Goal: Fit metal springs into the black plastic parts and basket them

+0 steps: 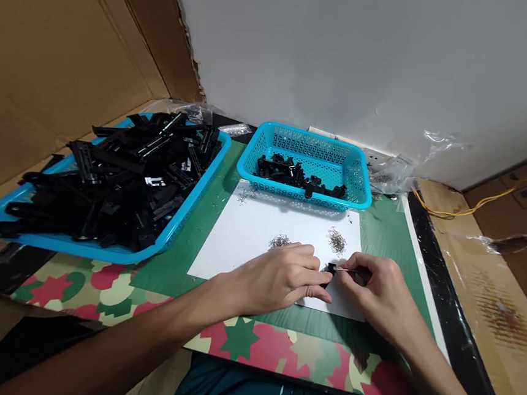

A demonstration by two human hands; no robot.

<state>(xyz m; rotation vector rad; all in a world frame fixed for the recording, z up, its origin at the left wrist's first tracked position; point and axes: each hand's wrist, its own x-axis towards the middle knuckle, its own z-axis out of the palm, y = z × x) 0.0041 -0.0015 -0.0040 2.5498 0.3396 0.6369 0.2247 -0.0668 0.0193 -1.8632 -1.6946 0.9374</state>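
Observation:
My left hand point(291, 274) is closed on a small black plastic part point(331, 267), its far end showing past my fingertips above the white paper point(236, 244). To its right, my right hand point(371, 281) pinches a thin metal tool point(346, 270) whose tip meets the black part. Whether that tool is a pair of tweezers or a plain pick is too small to tell. Just beyond my left hand lies a pile of tiny metal springs or clips point(280, 242). A second, browner pile of tiny metal pieces point(336, 241) lies beyond the black part.
On the left, a large blue basket point(199, 189) is heaped with long black plastic parts point(108, 184). A smaller blue basket point(247, 168) behind the paper holds small black parts point(293, 174). Cardboard point(50, 50) borders the left side; a yellow cable point(479, 207) runs at right.

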